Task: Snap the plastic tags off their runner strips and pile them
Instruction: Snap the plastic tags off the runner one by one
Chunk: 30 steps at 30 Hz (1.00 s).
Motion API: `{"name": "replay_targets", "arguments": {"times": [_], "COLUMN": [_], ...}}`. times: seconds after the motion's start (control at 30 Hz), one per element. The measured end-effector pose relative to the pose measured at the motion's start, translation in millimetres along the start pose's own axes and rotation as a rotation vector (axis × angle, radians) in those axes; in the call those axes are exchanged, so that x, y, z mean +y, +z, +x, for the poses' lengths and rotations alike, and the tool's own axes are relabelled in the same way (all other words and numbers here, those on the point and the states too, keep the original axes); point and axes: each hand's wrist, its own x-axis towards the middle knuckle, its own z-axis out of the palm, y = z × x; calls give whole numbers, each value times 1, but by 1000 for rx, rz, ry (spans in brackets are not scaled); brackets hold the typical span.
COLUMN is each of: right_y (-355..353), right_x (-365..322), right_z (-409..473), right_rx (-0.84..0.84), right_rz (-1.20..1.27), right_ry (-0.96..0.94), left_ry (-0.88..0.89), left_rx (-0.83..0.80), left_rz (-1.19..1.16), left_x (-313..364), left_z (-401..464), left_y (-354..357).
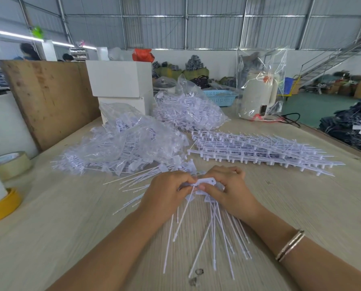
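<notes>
My left hand (167,194) and my right hand (230,192) meet at the middle of the wooden table (301,206). Together they pinch a white runner strip of plastic tags (204,182), whose long thin tails fan out toward me (215,232). Loose white tags (133,183) lie in a spread just left of my left hand. A stack of whole runner strips (255,150) lies beyond my right hand.
Clear bags of tags sit beyond my hands, one at the left (120,143) and one farther back (188,110). Tape rolls (9,164) and a yellow roll (1,206) lie at the left edge. White boxes (120,80), a blue basket (219,97) and a bagged kettle (257,93) stand at the back.
</notes>
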Motion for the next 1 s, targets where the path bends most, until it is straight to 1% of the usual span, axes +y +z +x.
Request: {"name": "replay_targets", "arguments": {"times": [0.1, 0.17, 0.27, 0.37, 0.43, 0.5, 0.53, 0.57, 0.6, 0.63, 0.77, 0.83, 0.87, 0.97, 1.0], "right_y": [1, 2, 3, 3, 1, -2, -3, -5, -6, -6, 1, 5, 6, 5, 5], "right_x": [4, 4, 1, -1, -3, -3, -1, 1, 3, 6, 14, 14, 16, 19, 17], "right_z": [0, -2, -1, 2, 2, 2, 2, 1, 1, 1, 3, 4, 5, 5, 4], "right_rx": [-17, -9, 22, 6, 61, 147, 179, 201, 201, 188, 63, 0, -39, -114, -124], "right_rz": [-129, -120, 40, 226, 412, 688, 790, 840, 804, 702, 137, -51, -79, 68, 84], "right_ry": [-18, -13, 44, 116, 151, 277, 340, 375, 386, 387, 363, 378, 379, 396, 393], "left_ry": [-25, -34, -15, -43, -90, -166, -196, -209, -212, -215, -208, -207, -217, -255, -261], "left_rx": [-58, -77, -49, -21, 15, 47, 57, 65, 67, 70, 105, 112, 114, 120, 119], "left_rz": [-53, -91, -106, -166, -266, -386, -427, -440, -430, -417, -373, -357, -354, -319, -300], "left_x": [-1, -3, -3, 0, 3, 5, 5, 4, 4, 5, 7, 7, 7, 4, 2], "left_z": [0, 1, 2, 2, 2, 4, 4, 4, 3, 2, 1, 1, 1, 2, 2], "left_y": [2, 3, 2, 4, 5, 3, 3, 2, 1, 0, 1, 0, 0, 0, 1]}}
